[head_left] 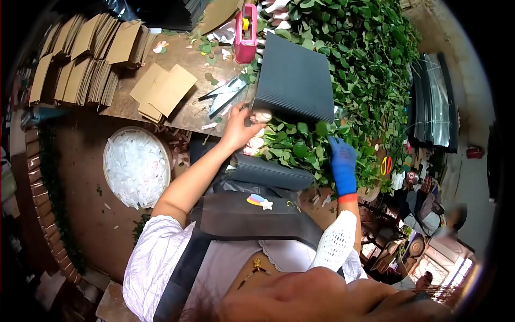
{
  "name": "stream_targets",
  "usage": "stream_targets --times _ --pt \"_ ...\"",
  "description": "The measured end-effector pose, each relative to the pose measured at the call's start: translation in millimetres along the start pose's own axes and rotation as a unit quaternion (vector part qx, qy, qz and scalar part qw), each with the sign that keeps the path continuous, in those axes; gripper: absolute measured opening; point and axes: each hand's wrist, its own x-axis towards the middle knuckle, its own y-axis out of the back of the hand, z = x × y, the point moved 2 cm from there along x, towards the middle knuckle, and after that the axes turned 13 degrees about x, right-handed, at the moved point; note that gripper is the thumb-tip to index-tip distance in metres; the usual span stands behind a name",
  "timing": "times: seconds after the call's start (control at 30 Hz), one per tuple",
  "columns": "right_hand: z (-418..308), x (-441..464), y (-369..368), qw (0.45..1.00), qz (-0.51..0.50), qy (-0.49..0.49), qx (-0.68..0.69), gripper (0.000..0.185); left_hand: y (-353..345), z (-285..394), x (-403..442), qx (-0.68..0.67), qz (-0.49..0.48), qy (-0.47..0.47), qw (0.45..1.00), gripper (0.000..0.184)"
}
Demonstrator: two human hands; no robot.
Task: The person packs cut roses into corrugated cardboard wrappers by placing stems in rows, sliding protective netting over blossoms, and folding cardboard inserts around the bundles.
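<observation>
- From my far seat I see my left hand (pixel 240 129) at the rose heads (pixel 256 142), with thumb and fingers parted around one head; I cannot tell if it presses on it.
- My right hand (pixel 343 161), in a blue glove, reaches into the leaves (pixel 300 147) at the other end of the roses; I cannot tell how far its fingers close, or on what.
- The roses lie between my two hands, heads beside the left one, leafy stems toward the right one.
- Beyond them is the upper board (pixel 295 78), and on my body's side the lower board (pixel 273 172); I cannot tell if the two are joined.
- I think the heads bruise easily, so the left fingers should touch lightly and guide from the side, not squeeze.
- The glove is better for the stems, as thorns can be there; it should take them low and move them together.
- In my judgement, both hands must move at the same speed, or the stems twist and the leaves catch on the board edges.
- The scissors (pixel 224 96) lie just beyond my left hand, so this wrist should not swing that way.
</observation>
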Motion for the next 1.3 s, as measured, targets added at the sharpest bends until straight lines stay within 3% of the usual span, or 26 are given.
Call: stream_targets --times 0.07,0.17,0.2,0.23,0.3,0.37,0.5,0.57,0.6,0.93,1.03,1.07,1.17,1.27,1.3 --pt "5.1 13.5 -16.3 1.0 0.006 -0.012 -0.017 0.048 0.5 -0.5 1.4 0.009 0.006 -0.009 1.0 0.057" --pt "-25.4 5.1 49.9 0.998 0.06 -0.022 -0.025 0.038 4.4 3.5 1.5 -0.002 -0.007 0.007 1.0 0.054" --pt "-39.8 1.8 72.6 0.998 0.031 -0.05 0.008 0.032 6.7 5.6 0.6 0.002 -0.019 0.013 1.0 0.053" --pt "-54.0 3.0 85.1 0.99 0.023 -0.017 0.135 0.032 8.2 6.0 0.3 0.004 -0.018 0.012 1.0 0.054" --pt "-81.2 2.6 96.4 0.925 0.007 0.047 0.377 0.033 7.0 5.3 0.2 0.005 -0.019 0.013 1.0 0.055" --pt "-116.2 12.3 84.9 0.885 -0.046 0.104 0.452 0.034 0.6 -5.6 1.6 0.028 -0.015 -0.004 0.999 0.062" --pt "-131.5 49.3 27.4 0.853 0.026 0.097 0.513 0.035 5.8 7.5 0.0 -0.008 0.011 -0.007 1.0 0.055" --pt "-126.5 61.5 12.6 0.839 0.008 0.071 0.54 0.037 3.9 5.4 -0.8 0.002 0.029 -0.017 0.999 0.051" --pt "-124.1 65.6 8.1 0.862 0.002 0.071 0.502 0.036 6.6 8.0 -0.4 0.0 0.026 -0.018 0.999 0.05" --pt "-127.0 69.2 12.4 0.881 0.001 0.15 0.448 0.036 8.6 7.3 -3.6 0.036 0.008 -0.012 0.999 0.046" --pt "-135.5 60.1 47.0 0.883 -0.039 0.178 0.433 0.036 8.2 7.8 -3.2 0.043 0.007 -0.01 0.999 0.048" --pt "-132.0 53.4 61.6 0.901 -0.003 0.215 0.377 0.036 8.0 8.0 -2.4 0.053 0.008 -0.011 0.999 0.05" --pt "-88.0 20.9 97.6 0.897 0.059 0.118 0.421 0.034 4.2 3.3 -0.9 0.037 0.008 -0.016 0.999 0.054" --pt "-26.4 -10.5 95.9 0.975 0.089 -0.077 0.191 0.038 4.5 1.9 0.0 0.049 0.009 -0.039 0.998 0.057" --pt "-12.2 -18.5 77.3 0.981 0.085 -0.066 0.162 0.04 2.2 -1.4 1.1 0.057 0.01 -0.053 0.997 0.057"
